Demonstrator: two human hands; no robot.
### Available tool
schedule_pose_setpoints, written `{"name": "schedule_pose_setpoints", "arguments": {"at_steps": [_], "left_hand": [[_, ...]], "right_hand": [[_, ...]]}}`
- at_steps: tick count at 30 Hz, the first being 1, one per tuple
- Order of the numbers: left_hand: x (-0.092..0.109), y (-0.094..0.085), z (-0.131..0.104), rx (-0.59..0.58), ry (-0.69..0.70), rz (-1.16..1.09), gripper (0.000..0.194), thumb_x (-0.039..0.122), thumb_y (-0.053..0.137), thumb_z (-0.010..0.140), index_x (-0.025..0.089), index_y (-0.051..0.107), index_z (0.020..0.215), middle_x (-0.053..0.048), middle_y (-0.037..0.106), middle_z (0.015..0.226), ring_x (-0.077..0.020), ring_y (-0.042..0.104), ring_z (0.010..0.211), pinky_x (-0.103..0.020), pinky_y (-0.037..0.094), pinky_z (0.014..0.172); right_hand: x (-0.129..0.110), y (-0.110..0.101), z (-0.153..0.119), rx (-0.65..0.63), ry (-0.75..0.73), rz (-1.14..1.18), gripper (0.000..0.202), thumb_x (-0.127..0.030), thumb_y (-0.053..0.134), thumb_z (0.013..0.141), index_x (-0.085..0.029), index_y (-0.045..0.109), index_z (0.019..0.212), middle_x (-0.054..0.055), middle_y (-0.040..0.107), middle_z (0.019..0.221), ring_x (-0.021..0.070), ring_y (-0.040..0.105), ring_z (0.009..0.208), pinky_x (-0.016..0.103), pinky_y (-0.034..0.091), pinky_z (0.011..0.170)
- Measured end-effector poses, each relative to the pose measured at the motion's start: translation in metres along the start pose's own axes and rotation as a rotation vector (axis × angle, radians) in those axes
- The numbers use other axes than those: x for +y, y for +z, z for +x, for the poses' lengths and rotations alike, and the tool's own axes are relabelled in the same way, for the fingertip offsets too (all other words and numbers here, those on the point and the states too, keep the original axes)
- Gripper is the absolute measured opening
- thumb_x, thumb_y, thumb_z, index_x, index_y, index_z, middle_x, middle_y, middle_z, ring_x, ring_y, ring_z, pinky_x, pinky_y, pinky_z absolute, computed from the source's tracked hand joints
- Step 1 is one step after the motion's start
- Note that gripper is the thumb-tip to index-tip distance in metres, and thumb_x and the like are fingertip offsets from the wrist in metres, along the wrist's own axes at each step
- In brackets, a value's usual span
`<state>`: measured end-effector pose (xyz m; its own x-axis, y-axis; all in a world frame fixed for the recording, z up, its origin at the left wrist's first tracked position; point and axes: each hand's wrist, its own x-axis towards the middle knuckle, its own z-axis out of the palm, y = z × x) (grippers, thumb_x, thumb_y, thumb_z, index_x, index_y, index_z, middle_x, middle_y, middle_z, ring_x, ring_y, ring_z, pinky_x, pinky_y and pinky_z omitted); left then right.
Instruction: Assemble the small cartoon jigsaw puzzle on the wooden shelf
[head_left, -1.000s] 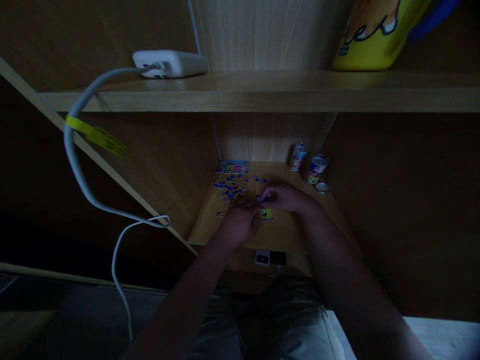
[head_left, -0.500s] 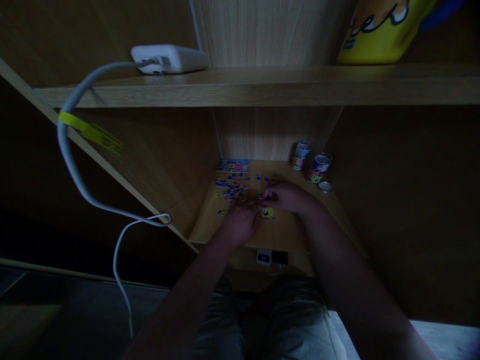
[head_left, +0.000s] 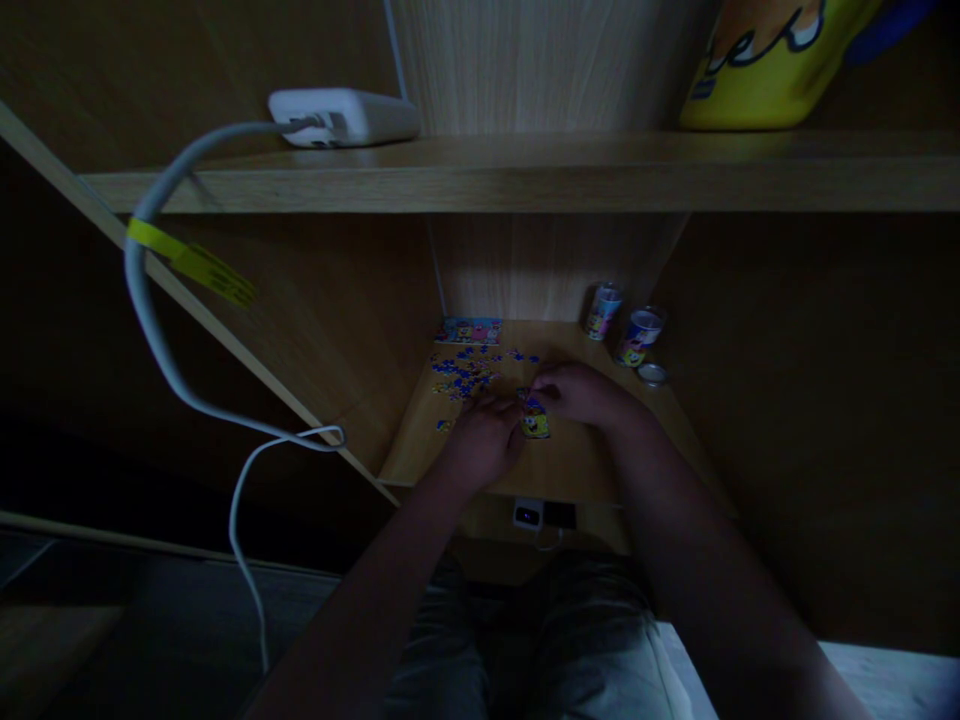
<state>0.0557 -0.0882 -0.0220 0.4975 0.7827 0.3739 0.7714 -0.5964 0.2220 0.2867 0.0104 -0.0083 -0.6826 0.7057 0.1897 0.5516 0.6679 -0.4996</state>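
A small joined section of a jigsaw puzzle (head_left: 535, 427), yellow with a cartoon face and blue above it, lies on the wooden shelf board. My left hand (head_left: 489, 432) rests at its left side, fingers curled and touching that edge. From the upper right my right hand (head_left: 574, 390) reaches in, thumb and fingertips pinched together at the section's top edge on a small puzzle piece that the fingers mostly hide. Loose puzzle pieces (head_left: 461, 378), mostly blue, are scattered beyond my left hand. One stray puzzle piece (head_left: 443, 426) lies left of it.
A picture card (head_left: 469, 332) lies at the back left. Two printed cans (head_left: 602, 312) stand at the back right, with a round lid (head_left: 652, 375) beside them. Overhead, an upper shelf (head_left: 525, 185) carries a white adapter (head_left: 352, 117) with a hanging cable and a yellow mug (head_left: 772, 85).
My right fingertips have shifted slightly up at the top of the joined section, and more of its blue part shows. My left hand stays in place.
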Motion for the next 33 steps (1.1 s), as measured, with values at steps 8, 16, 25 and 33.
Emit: {"name": "schedule_pose_setpoints", "arguments": {"at_steps": [8,16,25,33], "left_hand": [[0.001,-0.003,0.001,-0.044,-0.03,0.02,0.026,0.018,0.062,0.105,0.022,0.079,0.124,-0.01,0.082,0.129,-0.0305,0.073,0.118,-0.053,0.054,0.115],[-0.001,0.001,0.0,-0.028,-0.008,-0.001,0.029,0.017,0.062,0.104,0.022,0.078,0.128,-0.009,0.081,0.13,-0.0299,0.073,0.12,-0.053,0.052,0.118],[0.002,-0.003,0.001,-0.033,-0.021,-0.002,0.027,0.017,0.062,0.104,0.021,0.078,0.126,-0.01,0.081,0.131,-0.0306,0.072,0.123,-0.053,0.052,0.118],[0.001,-0.002,0.0,-0.023,-0.013,0.008,0.024,0.017,0.062,0.105,0.02,0.078,0.123,-0.01,0.081,0.127,-0.031,0.072,0.121,-0.054,0.053,0.118]], "right_hand": [[0.007,0.001,-0.002,-0.059,0.02,0.137,0.015,-0.037,0.086,0.095,-0.024,0.084,0.101,0.004,0.085,0.102,0.0213,0.077,0.091,0.032,0.056,0.084],[0.008,0.001,0.002,-0.065,0.036,0.103,0.011,-0.034,0.087,0.094,-0.024,0.086,0.099,0.004,0.086,0.1,0.022,0.078,0.09,0.032,0.056,0.085],[0.0,-0.003,-0.003,-0.017,0.016,0.025,0.019,-0.036,0.073,0.104,-0.023,0.086,0.097,0.006,0.084,0.098,0.0209,0.075,0.086,0.032,0.052,0.081],[0.001,-0.002,-0.002,-0.002,0.002,0.057,0.016,-0.029,0.071,0.104,-0.023,0.086,0.1,0.006,0.085,0.101,0.021,0.076,0.091,0.032,0.054,0.085]]}}
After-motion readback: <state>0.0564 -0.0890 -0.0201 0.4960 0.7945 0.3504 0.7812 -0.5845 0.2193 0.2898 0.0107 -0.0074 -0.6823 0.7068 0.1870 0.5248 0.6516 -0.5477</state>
